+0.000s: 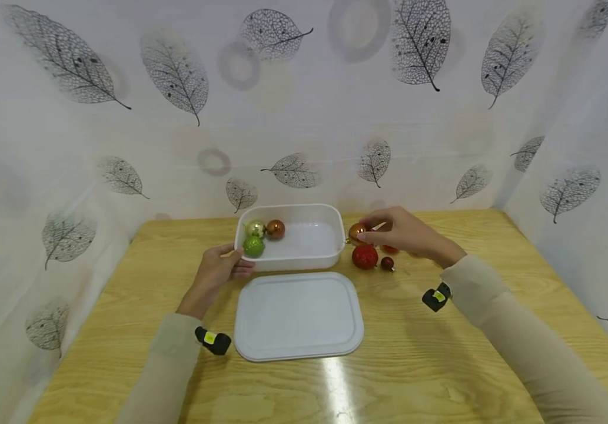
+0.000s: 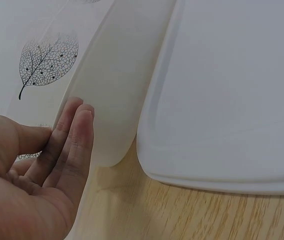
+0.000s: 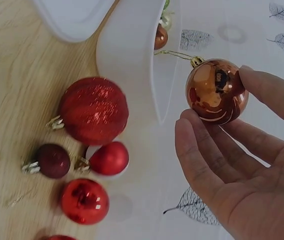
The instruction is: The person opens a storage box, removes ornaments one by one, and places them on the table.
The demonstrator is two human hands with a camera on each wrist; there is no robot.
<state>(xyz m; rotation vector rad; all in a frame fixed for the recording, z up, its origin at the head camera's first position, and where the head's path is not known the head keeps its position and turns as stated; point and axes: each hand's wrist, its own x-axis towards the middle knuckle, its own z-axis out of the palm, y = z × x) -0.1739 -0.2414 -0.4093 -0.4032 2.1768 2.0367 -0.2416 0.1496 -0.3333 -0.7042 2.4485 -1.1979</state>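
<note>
My right hand point(image 1: 396, 229) pinches a shiny copper Christmas ball point(image 3: 217, 90) between thumb and fingers, just off the right end of a white plastic container point(image 1: 304, 264). The ball's gold cap and string point toward the container. At the container's front left corner, my left hand point(image 1: 219, 268) holds the rim, with thumb over it and fingers against the outer wall point(image 2: 114, 85). Inside, at the left end, lie a pale gold ball point(image 1: 255, 229), a second copper ball point(image 1: 275, 229) and a glittery green ball point(image 1: 253, 246).
Several red balls lie right of the container: a large glittery one point(image 3: 94, 110), a small dark one point(image 3: 53, 161), shiny ones point(image 3: 85, 201). A white lid point(image 1: 299, 317) lies flat in front of the container on the wooden table point(image 1: 415, 365). A leaf-patterned curtain point(image 1: 304, 129) stands behind.
</note>
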